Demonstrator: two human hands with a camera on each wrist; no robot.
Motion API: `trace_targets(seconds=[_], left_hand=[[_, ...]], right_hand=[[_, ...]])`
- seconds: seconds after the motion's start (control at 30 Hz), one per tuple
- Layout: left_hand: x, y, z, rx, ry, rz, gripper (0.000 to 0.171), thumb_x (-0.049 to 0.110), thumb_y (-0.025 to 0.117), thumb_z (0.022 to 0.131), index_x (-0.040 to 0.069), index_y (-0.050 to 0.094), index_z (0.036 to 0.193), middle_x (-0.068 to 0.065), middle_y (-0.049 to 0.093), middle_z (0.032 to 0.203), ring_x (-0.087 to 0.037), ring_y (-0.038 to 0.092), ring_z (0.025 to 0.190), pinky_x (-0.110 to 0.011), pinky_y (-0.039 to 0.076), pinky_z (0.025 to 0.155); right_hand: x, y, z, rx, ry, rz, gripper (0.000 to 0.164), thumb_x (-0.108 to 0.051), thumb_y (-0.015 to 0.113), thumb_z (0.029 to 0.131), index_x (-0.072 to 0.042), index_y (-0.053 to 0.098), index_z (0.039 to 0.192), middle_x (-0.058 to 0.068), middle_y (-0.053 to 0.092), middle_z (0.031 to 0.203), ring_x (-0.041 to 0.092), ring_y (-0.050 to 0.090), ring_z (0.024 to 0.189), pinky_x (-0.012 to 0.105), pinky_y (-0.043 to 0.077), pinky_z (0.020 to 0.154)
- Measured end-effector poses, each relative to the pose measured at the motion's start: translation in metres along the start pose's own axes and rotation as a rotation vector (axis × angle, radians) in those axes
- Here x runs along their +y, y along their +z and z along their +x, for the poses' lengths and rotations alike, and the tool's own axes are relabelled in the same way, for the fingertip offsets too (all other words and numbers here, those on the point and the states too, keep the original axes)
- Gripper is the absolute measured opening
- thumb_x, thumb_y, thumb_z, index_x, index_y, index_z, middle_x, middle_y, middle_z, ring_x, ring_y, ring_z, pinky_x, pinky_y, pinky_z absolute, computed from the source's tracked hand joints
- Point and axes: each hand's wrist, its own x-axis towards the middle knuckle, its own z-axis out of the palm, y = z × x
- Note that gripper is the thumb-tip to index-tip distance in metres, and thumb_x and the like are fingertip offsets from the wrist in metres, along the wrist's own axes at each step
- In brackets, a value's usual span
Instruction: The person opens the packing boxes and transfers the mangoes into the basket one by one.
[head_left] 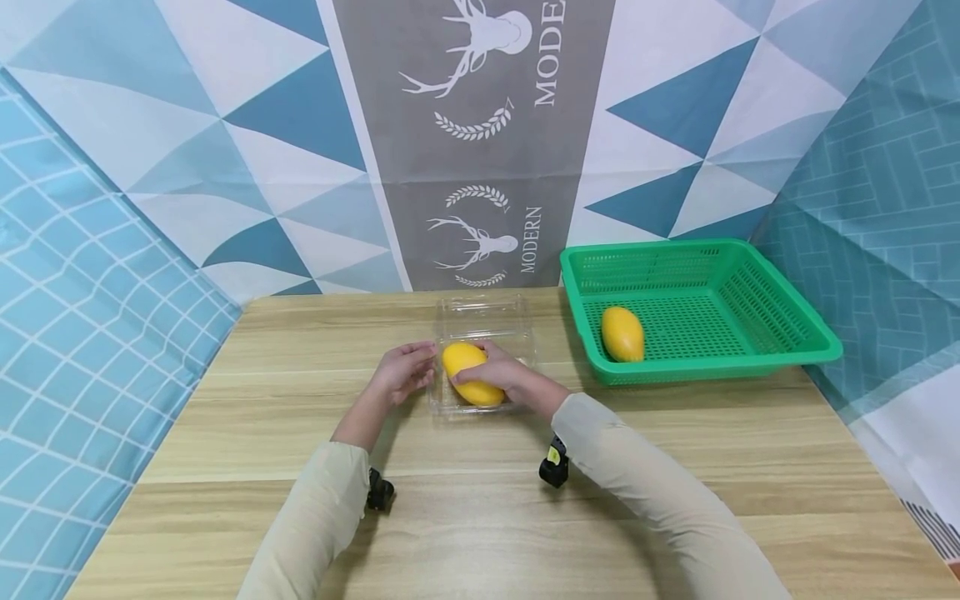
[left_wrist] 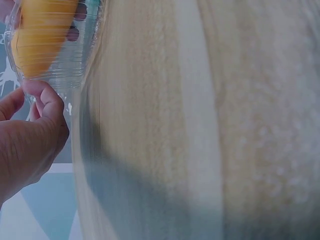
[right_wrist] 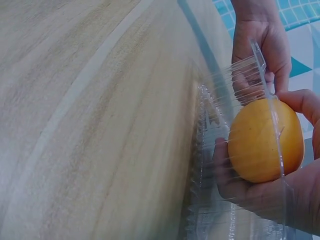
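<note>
A yellow mango (head_left: pixel 472 373) lies tilted in a clear plastic clamshell box (head_left: pixel 441 407), whose lid stands open toward the wall. My right hand (head_left: pixel 501 372) grips this mango, thumb on the near side and fingers round the far side; the right wrist view shows the mango (right_wrist: pixel 262 142) behind the box's clear wall, between thumb and fingers. At the box's left edge, my left hand (head_left: pixel 405 371) pinches the rim. The left wrist view has the thumb and forefinger of that left hand (left_wrist: pixel 35 130) meeting at the corner of the ribbed plastic (left_wrist: pixel 62 75).
To the right, a green plastic basket (head_left: pixel 780 360) stands against the back wall with another mango (head_left: pixel 622 334) in its left part. The wooden table (head_left: pixel 465 533) meets patterned wall coverings at the back and sides. Small black cameras hang under both wrists.
</note>
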Motion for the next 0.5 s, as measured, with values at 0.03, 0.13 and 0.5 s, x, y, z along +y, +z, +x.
trace_targets(seconds=[0.03,0.13,0.5], left_hand=[[-0.0003,0.0,0.0002,0.001,-0.001,0.0,0.045,0.014,0.058,0.093,-0.001,0.044,0.133,0.002,0.054,0.09,-0.008,0.053,0.077,-0.015,0.051,0.064],[-0.0009,-0.0002,0.0004,0.004,-0.002,0.005,0.044,0.014,0.058,0.092,0.0,0.044,0.132,0.002,0.055,0.09,-0.009,0.053,0.077,-0.015,0.051,0.065],[0.0005,-0.0009,0.0001,-0.001,0.004,0.008,0.042,0.013,0.057,0.093,-0.001,0.045,0.131,-0.001,0.055,0.095,-0.009,0.054,0.077,-0.016,0.051,0.064]], right_hand=[[-0.0002,-0.0005,-0.0003,-0.001,0.004,-0.001,0.087,-0.021,0.079,0.07,-0.016,0.03,0.142,0.012,0.048,0.128,0.025,0.05,0.102,0.033,0.042,0.082],[-0.0013,-0.0016,-0.0015,-0.004,0.009,0.004,0.086,-0.021,0.079,0.07,-0.016,0.032,0.141,0.011,0.049,0.126,0.025,0.05,0.102,0.032,0.042,0.082],[-0.0095,-0.0075,-0.0079,0.002,0.001,-0.004,0.081,-0.021,0.08,0.07,-0.017,0.037,0.138,0.01,0.05,0.124,0.025,0.051,0.102,0.033,0.043,0.081]])
